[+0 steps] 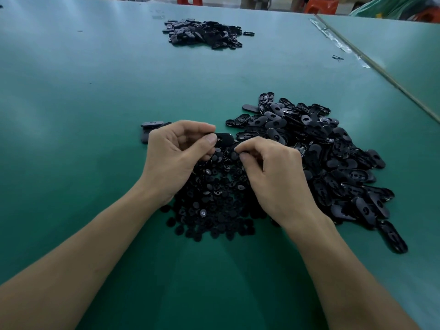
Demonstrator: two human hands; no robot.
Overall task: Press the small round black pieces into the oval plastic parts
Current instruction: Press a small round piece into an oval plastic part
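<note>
My left hand [173, 156] grips a black oval plastic part [225, 139] between thumb and fingers, just above a heap of small round black pieces [214, 198]. My right hand [273, 172] is beside it, fingertips pinched on a small round black piece [234, 155] right under the oval part. A large pile of oval plastic parts [321, 158] lies to the right of my hands. My palms hide part of the round-piece heap.
Two oval parts [151, 126] lie just left of my left hand. Another pile of black parts [204, 33] sits far across the green table [71, 115]. A seam with tape [338, 41] runs along the right, next to a second table.
</note>
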